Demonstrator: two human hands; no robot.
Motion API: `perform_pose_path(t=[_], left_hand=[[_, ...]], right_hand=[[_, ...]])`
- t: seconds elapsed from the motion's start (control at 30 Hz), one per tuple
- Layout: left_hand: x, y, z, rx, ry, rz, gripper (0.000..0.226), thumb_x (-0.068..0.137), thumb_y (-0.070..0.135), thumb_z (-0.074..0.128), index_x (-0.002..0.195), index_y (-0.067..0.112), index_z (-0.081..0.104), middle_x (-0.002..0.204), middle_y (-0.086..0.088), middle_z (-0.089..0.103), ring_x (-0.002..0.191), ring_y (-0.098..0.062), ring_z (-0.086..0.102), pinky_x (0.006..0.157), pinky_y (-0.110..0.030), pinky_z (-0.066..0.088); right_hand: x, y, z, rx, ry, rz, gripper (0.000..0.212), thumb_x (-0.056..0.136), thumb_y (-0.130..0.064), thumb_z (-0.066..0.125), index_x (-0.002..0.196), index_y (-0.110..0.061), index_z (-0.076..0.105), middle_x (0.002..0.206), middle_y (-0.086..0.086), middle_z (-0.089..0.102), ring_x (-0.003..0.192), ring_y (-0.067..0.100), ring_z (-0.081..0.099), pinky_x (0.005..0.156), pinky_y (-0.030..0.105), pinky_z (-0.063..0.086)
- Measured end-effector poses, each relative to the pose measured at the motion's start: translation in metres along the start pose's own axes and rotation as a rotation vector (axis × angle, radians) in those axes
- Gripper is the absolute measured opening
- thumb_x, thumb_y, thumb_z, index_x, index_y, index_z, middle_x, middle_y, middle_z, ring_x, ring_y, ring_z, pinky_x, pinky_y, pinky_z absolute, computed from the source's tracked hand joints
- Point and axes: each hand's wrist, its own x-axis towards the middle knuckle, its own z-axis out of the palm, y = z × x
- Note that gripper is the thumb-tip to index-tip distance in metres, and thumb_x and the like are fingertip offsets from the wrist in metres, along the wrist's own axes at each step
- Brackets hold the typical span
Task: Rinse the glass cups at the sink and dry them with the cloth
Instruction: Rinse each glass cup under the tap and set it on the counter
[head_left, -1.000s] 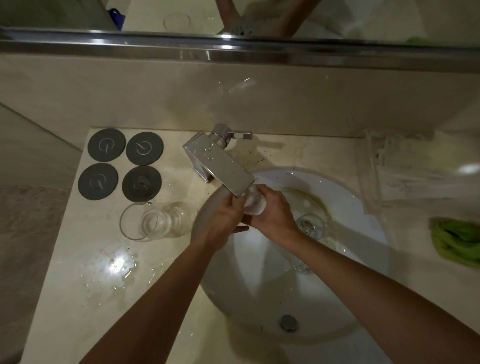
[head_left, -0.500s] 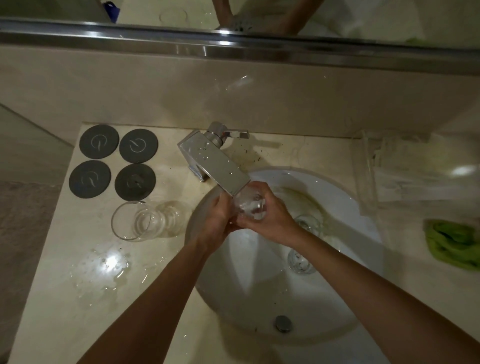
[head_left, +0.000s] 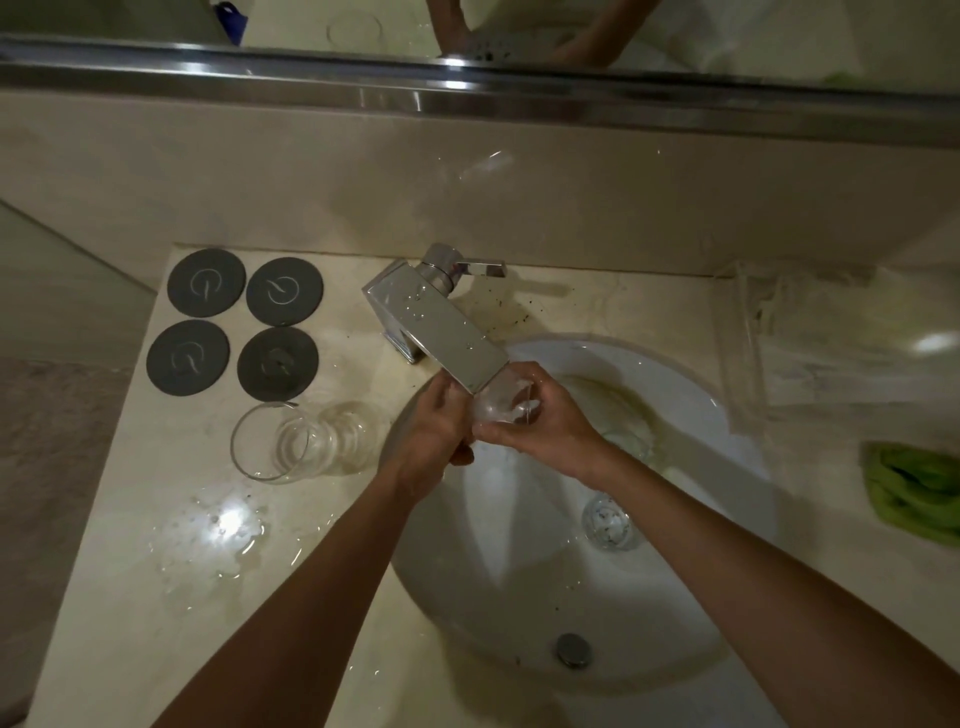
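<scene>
Both hands hold one clear glass cup (head_left: 503, 402) right under the spout of the chrome faucet (head_left: 441, 327), over the white sink (head_left: 519, 597). My left hand (head_left: 434, 431) grips its left side and my right hand (head_left: 545, 421) wraps its right side; water runs over the cup. A second glass cup (head_left: 609, 522) lies inside the basin, partly behind my right forearm. A third glass cup (head_left: 306, 441) lies on its side on the counter left of the sink. The green cloth (head_left: 914, 493) is bunched at the right edge.
Several dark round coasters (head_left: 234, 322) sit at the back left of the marble counter. A puddle (head_left: 218, 535) glistens on the counter near the lying cup. A clear plastic tray (head_left: 831, 338) stands at the back right. The drain (head_left: 573, 649) is at the basin's near side.
Both hands have turned the cup a little under the spout and stay there. The view has shifted slightly; the other cups and the cloth have not moved.
</scene>
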Motion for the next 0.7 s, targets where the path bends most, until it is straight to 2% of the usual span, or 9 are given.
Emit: perform_pose_path(t=[0.1,0.2,0.27,0.37,0.43,0.57,0.63,0.7], left_hand=[[-0.001,0.007,0.000,-0.120,-0.100,-0.083,0.020,0.095,0.044,0.049,0.095,0.028,0.061,0.077,-0.007,0.055,0.058,-0.018,0.044,0.053,-0.032,0.042],[0.001,0.008,0.000,-0.358,-0.235,-0.166,0.024,0.089,0.030,0.053,0.108,0.019,0.062,0.072,-0.005,0.043,0.058,-0.015,0.032,0.047,-0.026,0.029],[0.001,0.002,0.001,-0.460,-0.250,-0.175,0.023,0.095,0.018,0.049,0.113,0.015,0.062,0.075,-0.004,0.045,0.058,-0.012,0.032,0.045,-0.024,0.028],[0.000,-0.001,0.005,-0.607,-0.205,-0.192,0.026,0.099,0.005,0.046,0.103,0.017,0.069,0.081,-0.004,0.056,0.058,-0.010,0.035,0.042,-0.020,0.033],[-0.003,0.003,0.010,-0.634,-0.233,-0.193,0.025,0.098,0.009,0.052,0.101,0.021,0.073,0.085,-0.001,0.057,0.062,-0.010,0.037,0.043,-0.019,0.037],[-0.011,0.014,0.019,-0.631,-0.289,-0.159,0.018,0.098,0.016,0.055,0.113,0.020,0.066,0.093,0.003,0.071,0.067,-0.009,0.066,0.048,-0.018,0.048],[-0.009,0.012,0.019,-0.608,-0.232,-0.170,0.018,0.100,0.017,0.054,0.112,0.019,0.066,0.092,0.002,0.071,0.065,-0.009,0.061,0.045,-0.017,0.045],[-0.004,0.006,0.017,-0.588,-0.157,-0.189,0.019,0.102,0.016,0.049,0.111,0.018,0.066,0.091,-0.003,0.067,0.063,-0.011,0.047,0.041,-0.017,0.039]], right_hand=[[-0.003,0.002,0.000,0.050,0.028,0.029,0.074,0.059,-0.045,0.091,0.121,-0.040,0.053,0.119,-0.002,0.065,0.105,0.017,0.067,0.083,0.038,0.060],[-0.009,0.004,-0.004,0.158,0.035,0.125,0.065,0.069,-0.032,0.090,0.123,-0.038,0.053,0.118,0.003,0.063,0.096,0.017,0.068,0.074,0.033,0.058],[-0.012,0.005,-0.004,0.345,0.033,0.200,0.060,0.075,-0.024,0.086,0.124,-0.033,0.053,0.118,0.008,0.063,0.088,0.019,0.064,0.073,0.032,0.053],[-0.013,0.001,-0.001,0.667,0.025,0.347,0.053,0.081,-0.026,0.077,0.126,-0.021,0.049,0.110,0.010,0.062,0.087,0.021,0.059,0.071,0.030,0.050],[-0.013,-0.001,0.000,0.841,0.040,0.436,0.050,0.081,-0.037,0.074,0.120,-0.015,0.052,0.101,0.009,0.059,0.079,0.019,0.059,0.065,0.029,0.050],[-0.011,-0.002,0.005,0.987,0.098,0.526,0.053,0.082,-0.049,0.073,0.120,-0.016,0.055,0.111,0.014,0.054,0.082,0.021,0.054,0.066,0.028,0.047],[-0.011,-0.001,0.007,1.008,0.124,0.547,0.047,0.083,-0.047,0.072,0.115,-0.018,0.054,0.107,0.013,0.051,0.074,0.019,0.051,0.056,0.026,0.044],[-0.011,0.001,0.008,1.009,0.136,0.572,0.041,0.083,-0.046,0.072,0.108,-0.017,0.055,0.104,0.014,0.049,0.070,0.020,0.048,0.049,0.025,0.041]])
